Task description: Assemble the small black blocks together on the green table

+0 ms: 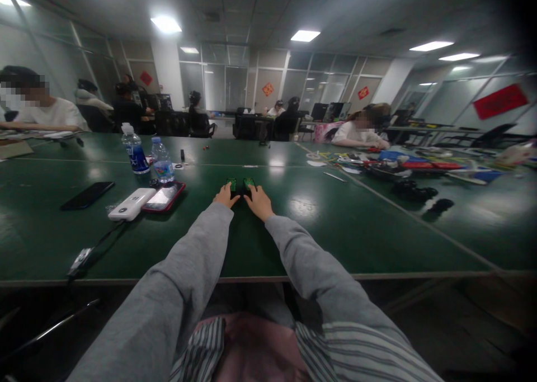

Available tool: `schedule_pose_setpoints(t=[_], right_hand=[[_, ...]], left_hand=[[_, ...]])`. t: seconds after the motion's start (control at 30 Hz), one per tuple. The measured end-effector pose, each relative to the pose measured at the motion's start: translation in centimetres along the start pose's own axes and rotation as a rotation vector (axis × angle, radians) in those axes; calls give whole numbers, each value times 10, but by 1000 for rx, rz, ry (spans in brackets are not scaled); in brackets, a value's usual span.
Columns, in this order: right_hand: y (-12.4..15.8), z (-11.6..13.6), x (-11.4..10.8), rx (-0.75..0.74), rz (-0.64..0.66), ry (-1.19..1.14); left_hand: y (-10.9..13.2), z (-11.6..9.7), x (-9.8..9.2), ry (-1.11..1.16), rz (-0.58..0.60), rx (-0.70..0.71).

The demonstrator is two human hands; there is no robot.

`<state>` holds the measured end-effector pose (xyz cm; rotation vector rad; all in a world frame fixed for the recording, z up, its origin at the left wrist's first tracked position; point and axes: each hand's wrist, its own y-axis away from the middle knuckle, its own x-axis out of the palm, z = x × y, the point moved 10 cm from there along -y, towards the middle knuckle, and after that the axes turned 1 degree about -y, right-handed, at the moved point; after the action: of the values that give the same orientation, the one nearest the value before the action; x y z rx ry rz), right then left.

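Both my arms stretch out over the green table. My left hand (225,196) has its fingers on a small rectangular card-like piece (231,183), green-patterned and dark along its lower part. Its thumb points inward, near the lower end of that piece. My right hand (259,201) mirrors it, with fingers on a similar green piece (248,182) and the thumb turned inward. A narrow gap of table separates the two pieces. My fingers cover part of each, and their exact kind is too small to make out.
To the left are a black phone (88,196), a white power bank (131,203) with a cable, a red-edged phone (164,197) and two water bottles (135,151). A pen (335,177) and a cluttered pile (403,161) lie right. Several people sit farther back.
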<state>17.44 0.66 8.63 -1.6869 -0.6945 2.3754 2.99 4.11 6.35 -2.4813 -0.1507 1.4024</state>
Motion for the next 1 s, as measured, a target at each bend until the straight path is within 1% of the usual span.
schedule_pose_setpoints(t=[0.17,0.23,0.3,0.4,0.47,0.53,0.6,0.67,0.7,0.73,0.8,0.83,0.87,1.0], right_hand=[[1,6,2,-8,0,-13],[0,6,2,-3,-2,-12],[-1,3,3,10,-6,-5],[-2,-4,4,39,-11,-5],[-2,-9,5,51,-20,-24],[-1,-13,-1,58,-68,-54],[0,-12,-16,47,-175,-98],[2,-2,-30,-10,-281,-175],[3,6,-34,-60,-305,-230],[3,16,-34,-113,-302,-295],[2,32,-25,-165,-250,-458],[1,36,-17,-143,-219,-554],[-1,36,-7,-88,-187,-657],[-9,33,42,204,-37,-1082]], left_hand=[[3,-1,-2,36,-15,-28],[3,1,-3,88,-30,-36],[1,4,-7,184,-72,-52],[-3,21,-15,468,-194,-146],[-7,37,-12,746,-256,-262],[-10,49,3,1036,-245,-401],[-12,50,19,1284,-196,-503],[-13,45,27,1459,-172,-529],[-14,43,28,1521,-174,-520],[-14,41,27,1568,-180,-508],[-14,38,26,1623,-187,-495],[-13,37,25,1634,-187,-496],[-12,36,24,1637,-185,-501],[-9,33,21,1633,-179,-504]])
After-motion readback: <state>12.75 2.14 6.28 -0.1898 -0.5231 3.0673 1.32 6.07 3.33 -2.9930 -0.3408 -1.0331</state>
